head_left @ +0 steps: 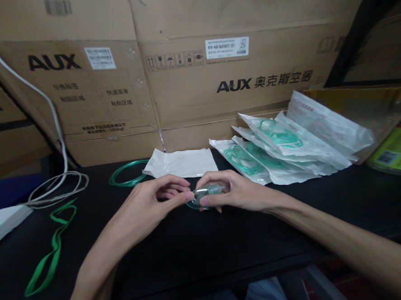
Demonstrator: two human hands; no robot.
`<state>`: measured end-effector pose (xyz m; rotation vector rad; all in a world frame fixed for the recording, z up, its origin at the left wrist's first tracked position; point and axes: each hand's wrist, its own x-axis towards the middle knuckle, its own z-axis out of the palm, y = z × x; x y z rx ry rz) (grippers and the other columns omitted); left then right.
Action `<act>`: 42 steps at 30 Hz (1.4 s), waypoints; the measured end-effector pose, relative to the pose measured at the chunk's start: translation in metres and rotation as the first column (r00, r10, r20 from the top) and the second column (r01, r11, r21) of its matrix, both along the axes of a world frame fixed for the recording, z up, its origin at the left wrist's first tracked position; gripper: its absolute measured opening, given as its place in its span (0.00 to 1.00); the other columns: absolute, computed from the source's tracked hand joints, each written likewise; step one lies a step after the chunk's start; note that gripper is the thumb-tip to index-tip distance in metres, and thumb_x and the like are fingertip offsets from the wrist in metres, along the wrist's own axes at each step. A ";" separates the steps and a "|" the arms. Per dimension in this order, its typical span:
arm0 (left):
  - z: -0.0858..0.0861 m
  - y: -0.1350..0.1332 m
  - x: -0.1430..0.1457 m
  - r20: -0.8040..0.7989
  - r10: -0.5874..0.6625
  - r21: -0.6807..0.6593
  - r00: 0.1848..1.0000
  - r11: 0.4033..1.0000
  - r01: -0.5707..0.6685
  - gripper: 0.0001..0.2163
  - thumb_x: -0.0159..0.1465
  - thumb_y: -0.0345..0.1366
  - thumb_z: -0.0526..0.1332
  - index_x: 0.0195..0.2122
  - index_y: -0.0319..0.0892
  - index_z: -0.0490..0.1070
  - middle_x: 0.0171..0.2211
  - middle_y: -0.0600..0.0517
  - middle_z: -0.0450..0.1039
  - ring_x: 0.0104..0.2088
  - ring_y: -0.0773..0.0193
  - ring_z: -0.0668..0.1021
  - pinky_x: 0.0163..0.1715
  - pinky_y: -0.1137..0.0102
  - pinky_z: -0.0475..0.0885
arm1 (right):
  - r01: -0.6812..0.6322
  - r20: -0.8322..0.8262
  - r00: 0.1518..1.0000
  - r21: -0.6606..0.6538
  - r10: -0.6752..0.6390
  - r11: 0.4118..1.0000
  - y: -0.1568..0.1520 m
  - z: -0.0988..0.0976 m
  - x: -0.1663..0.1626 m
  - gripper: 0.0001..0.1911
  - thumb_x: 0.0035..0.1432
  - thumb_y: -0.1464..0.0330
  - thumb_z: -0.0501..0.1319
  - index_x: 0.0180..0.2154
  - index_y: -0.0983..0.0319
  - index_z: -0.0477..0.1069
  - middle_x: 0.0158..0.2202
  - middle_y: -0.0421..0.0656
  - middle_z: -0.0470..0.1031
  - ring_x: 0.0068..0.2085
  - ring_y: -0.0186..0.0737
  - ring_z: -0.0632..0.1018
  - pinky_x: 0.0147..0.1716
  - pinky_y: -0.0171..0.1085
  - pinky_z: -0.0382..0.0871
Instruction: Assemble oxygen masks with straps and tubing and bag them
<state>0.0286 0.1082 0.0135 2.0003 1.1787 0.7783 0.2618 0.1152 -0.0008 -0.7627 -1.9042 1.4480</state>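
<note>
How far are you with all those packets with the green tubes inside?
Looks like one is unpacked: a flat white pouch lies at the back of the table, with a loose green tube beside it and a green strap further left. In hand now: the left hand and right hand both pinch a small clear plastic piece. Still left: the pile of sealed packets on the right, several at least.

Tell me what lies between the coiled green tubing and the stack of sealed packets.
In the head view, one flat white pouch lies on the black table between the coiled green tubing and the stack of sealed packets.
</note>
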 end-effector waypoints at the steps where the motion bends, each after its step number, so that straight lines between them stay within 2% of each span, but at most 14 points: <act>1: -0.001 0.000 0.000 0.001 0.047 0.032 0.999 0.998 -0.047 0.17 0.60 0.50 0.67 0.43 0.44 0.77 0.39 0.51 0.80 0.40 0.58 0.80 0.42 0.68 0.74 | 0.037 -0.006 0.999 0.039 -0.036 0.999 0.000 0.000 0.000 0.15 0.57 0.62 0.69 0.43 0.63 0.73 0.35 0.41 0.76 0.35 0.36 0.76 0.29 0.32 0.68; 4: 0.000 -0.001 0.004 -0.031 0.172 0.114 0.985 0.979 -0.168 0.17 0.60 0.52 0.66 0.38 0.42 0.77 0.34 0.51 0.79 0.36 0.58 0.79 0.36 0.70 0.71 | 0.145 -0.036 0.989 0.184 -0.140 0.972 0.000 -0.001 0.000 0.13 0.57 0.63 0.70 0.43 0.62 0.75 0.37 0.40 0.74 0.35 0.34 0.74 0.35 0.33 0.68; 7: 0.004 -0.006 0.011 -0.080 0.217 0.130 0.973 0.970 -0.205 0.18 0.63 0.54 0.62 0.34 0.43 0.79 0.30 0.52 0.78 0.33 0.58 0.77 0.32 0.71 0.67 | 0.211 -0.068 0.977 0.291 -0.200 0.933 0.000 -0.002 0.000 0.13 0.58 0.63 0.69 0.44 0.61 0.76 0.41 0.41 0.76 0.41 0.38 0.76 0.41 0.35 0.68; 12: 0.007 -0.011 0.022 0.007 0.159 0.101 0.987 0.982 -0.159 0.19 0.64 0.55 0.60 0.33 0.43 0.78 0.30 0.52 0.77 0.34 0.59 0.75 0.36 0.70 0.67 | 0.260 -0.115 0.966 0.450 -0.233 0.854 0.000 -0.004 0.002 0.12 0.59 0.64 0.69 0.44 0.59 0.77 0.44 0.43 0.78 0.47 0.41 0.77 0.50 0.39 0.67; 15: 0.006 -0.011 0.025 0.103 0.124 0.046 0.987 0.991 -0.129 0.20 0.65 0.55 0.59 0.35 0.42 0.77 0.27 0.53 0.73 0.29 0.62 0.72 0.31 0.71 0.66 | 0.272 -0.177 0.961 0.484 -0.211 0.832 -0.001 -0.002 0.001 0.12 0.58 0.65 0.70 0.44 0.58 0.77 0.47 0.44 0.77 0.51 0.43 0.76 0.54 0.42 0.65; 17: 0.007 -0.012 0.027 0.168 0.115 0.036 0.979 0.992 -0.123 0.19 0.65 0.53 0.59 0.38 0.41 0.77 0.26 0.53 0.71 0.28 0.63 0.71 0.29 0.72 0.66 | 0.280 -0.233 0.953 0.445 -0.193 0.850 -0.003 0.001 -0.001 0.13 0.56 0.64 0.71 0.44 0.58 0.78 0.49 0.45 0.76 0.54 0.44 0.74 0.57 0.43 0.64; 20: 0.008 -0.014 0.029 0.254 0.093 0.076 0.963 0.990 -0.115 0.15 0.66 0.50 0.60 0.40 0.42 0.76 0.30 0.52 0.73 0.33 0.62 0.74 0.34 0.72 0.70 | 0.277 -0.336 0.924 0.265 -0.181 0.924 -0.005 0.006 -0.002 0.15 0.58 0.62 0.70 0.47 0.57 0.77 0.53 0.45 0.74 0.58 0.44 0.72 0.59 0.43 0.62; 22: 0.008 -0.016 0.031 0.292 0.073 0.103 0.953 0.989 -0.107 0.13 0.67 0.48 0.60 0.40 0.43 0.75 0.34 0.52 0.75 0.38 0.61 0.76 0.40 0.71 0.71 | 0.273 -0.378 0.902 0.126 -0.209 0.954 -0.006 0.008 -0.001 0.18 0.60 0.61 0.68 0.51 0.56 0.74 0.54 0.45 0.73 0.58 0.43 0.72 0.58 0.43 0.64; 25: 0.007 -0.017 0.032 0.321 0.053 0.108 0.946 0.990 -0.092 0.12 0.67 0.47 0.61 0.42 0.44 0.74 0.40 0.51 0.76 0.43 0.60 0.77 0.45 0.71 0.72 | 0.268 -0.359 0.901 0.012 -0.246 0.963 -0.005 0.008 0.000 0.22 0.58 0.59 0.70 0.52 0.57 0.74 0.51 0.45 0.75 0.53 0.43 0.74 0.54 0.42 0.66; 28: 0.005 -0.016 0.031 0.306 0.044 0.132 0.951 0.987 -0.088 0.12 0.67 0.47 0.60 0.41 0.43 0.73 0.42 0.51 0.76 0.44 0.59 0.77 0.46 0.71 0.71 | 0.227 -0.361 0.903 -0.057 -0.232 0.972 -0.004 0.008 0.001 0.22 0.55 0.60 0.72 0.50 0.59 0.75 0.47 0.44 0.76 0.49 0.41 0.75 0.51 0.40 0.66; 34: 0.003 -0.013 0.030 0.197 0.043 0.230 0.979 0.969 -0.089 0.12 0.69 0.46 0.58 0.37 0.43 0.72 0.35 0.52 0.74 0.38 0.60 0.76 0.39 0.71 0.70 | 0.167 -0.439 0.878 -0.091 -0.190 0.982 -0.008 0.010 0.000 0.22 0.48 0.70 0.76 0.43 0.59 0.70 0.38 0.38 0.73 0.41 0.35 0.73 0.41 0.33 0.66; 38: 0.002 -0.012 0.030 0.205 0.008 0.244 0.979 0.968 -0.060 0.11 0.70 0.45 0.57 0.38 0.43 0.71 0.36 0.51 0.74 0.39 0.60 0.76 0.40 0.70 0.70 | 0.058 -0.495 0.862 -0.120 -0.110 0.991 -0.010 0.011 -0.001 0.19 0.54 0.68 0.72 0.44 0.59 0.67 0.40 0.41 0.74 0.40 0.37 0.75 0.38 0.34 0.69; 42: 0.000 -0.012 0.029 0.247 -0.031 0.229 0.969 0.973 -0.027 0.09 0.70 0.43 0.57 0.39 0.43 0.72 0.36 0.53 0.74 0.39 0.62 0.76 0.41 0.72 0.70 | 0.040 -0.527 0.841 -0.167 -0.123 0.985 -0.008 0.011 -0.001 0.15 0.56 0.68 0.71 0.44 0.62 0.71 0.37 0.42 0.75 0.37 0.34 0.76 0.36 0.32 0.68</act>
